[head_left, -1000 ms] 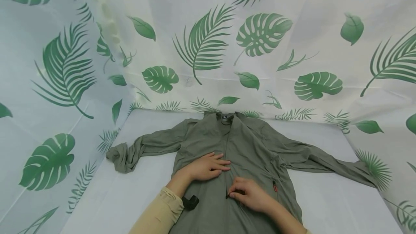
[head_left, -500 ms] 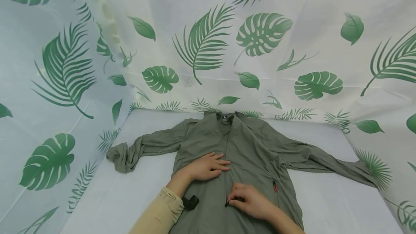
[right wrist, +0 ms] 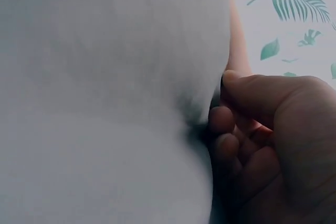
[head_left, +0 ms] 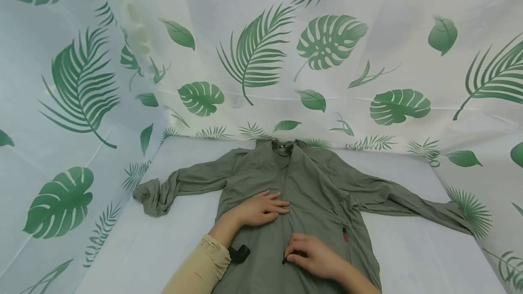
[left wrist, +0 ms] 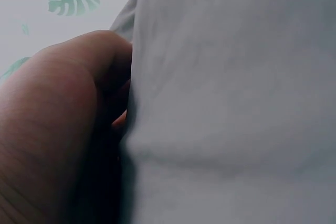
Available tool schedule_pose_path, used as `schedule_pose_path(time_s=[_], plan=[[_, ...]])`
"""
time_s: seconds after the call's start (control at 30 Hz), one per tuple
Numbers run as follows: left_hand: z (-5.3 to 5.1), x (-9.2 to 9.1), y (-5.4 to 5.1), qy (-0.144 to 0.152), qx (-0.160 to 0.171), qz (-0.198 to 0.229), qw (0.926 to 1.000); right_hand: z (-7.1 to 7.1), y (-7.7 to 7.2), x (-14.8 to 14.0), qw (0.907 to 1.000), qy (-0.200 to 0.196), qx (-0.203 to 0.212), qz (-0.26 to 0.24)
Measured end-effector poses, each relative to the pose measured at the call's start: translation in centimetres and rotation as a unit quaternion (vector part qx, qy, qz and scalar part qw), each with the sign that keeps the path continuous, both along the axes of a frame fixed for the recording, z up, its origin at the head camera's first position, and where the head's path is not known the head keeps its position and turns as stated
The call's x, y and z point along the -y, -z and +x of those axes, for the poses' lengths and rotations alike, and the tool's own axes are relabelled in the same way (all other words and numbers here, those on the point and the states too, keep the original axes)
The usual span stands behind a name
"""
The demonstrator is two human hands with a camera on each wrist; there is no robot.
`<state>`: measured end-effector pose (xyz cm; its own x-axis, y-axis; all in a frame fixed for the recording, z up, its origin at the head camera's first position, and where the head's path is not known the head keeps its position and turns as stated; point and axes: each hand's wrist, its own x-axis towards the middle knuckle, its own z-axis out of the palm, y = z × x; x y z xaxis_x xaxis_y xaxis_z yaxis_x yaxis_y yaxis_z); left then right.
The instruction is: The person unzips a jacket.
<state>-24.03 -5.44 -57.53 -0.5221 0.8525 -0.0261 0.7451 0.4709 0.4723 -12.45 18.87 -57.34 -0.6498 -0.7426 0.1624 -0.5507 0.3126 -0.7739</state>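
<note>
An olive-green zip jacket (head_left: 257, 169) lies spread out with its front up, sleeves out to both sides. On its chest rests my left hand (head_left: 261, 209), fingers straight and spread beside the front zip line. Lower down, my right hand (head_left: 309, 253) pinches a small black zipper pull (head_left: 284, 261) between thumb and curled fingers. The right wrist view shows thumb (right wrist: 257, 93) and fingertips together at a fold of cloth, the pull itself hard to make out. In the left wrist view, cloth hides most of the left fingers.
The jacket lies on a white surface (head_left: 163, 244) against leaf-printed sheets (head_left: 261, 121) at the back and sides. Its left-side cuff (head_left: 151, 196) is bunched up. A red pocket zipper tag (head_left: 346, 236) sits right of the right hand. A black camera (head_left: 240, 254) is on the left wrist.
My right hand has slid a short way down the jacket's front, toward me, with the zipper pull. The left hand has stayed in place.
</note>
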Motion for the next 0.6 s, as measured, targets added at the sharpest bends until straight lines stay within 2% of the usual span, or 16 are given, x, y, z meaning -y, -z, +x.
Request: schedule_pose_path(time_s=[0.2, 0.33, 0.47, 0.6], plan=[[-0.5, -0.2, 0.0, -0.014, 0.020, 0.003, 0.9997, -0.6, 0.1, -0.3, 1.0000, 0.004, -0.002, -0.001], [-1.5, -0.3, 0.0, -0.015, 0.028, 0.007, 0.9995, -1.5, -0.1, -0.5, 1.0000, 0.007, 0.005, -0.004], [-2.6, -0.5, 0.3, -0.021, 0.025, 0.013, 0.9994, -2.5, -0.1, -0.6, 0.9996, 0.027, 0.011, 0.000], [-3.1, -0.7, 0.5, -0.027, 0.016, 0.016, 0.9994, -3.3, 0.3, -0.7, 0.9990, 0.038, 0.024, -0.006]])
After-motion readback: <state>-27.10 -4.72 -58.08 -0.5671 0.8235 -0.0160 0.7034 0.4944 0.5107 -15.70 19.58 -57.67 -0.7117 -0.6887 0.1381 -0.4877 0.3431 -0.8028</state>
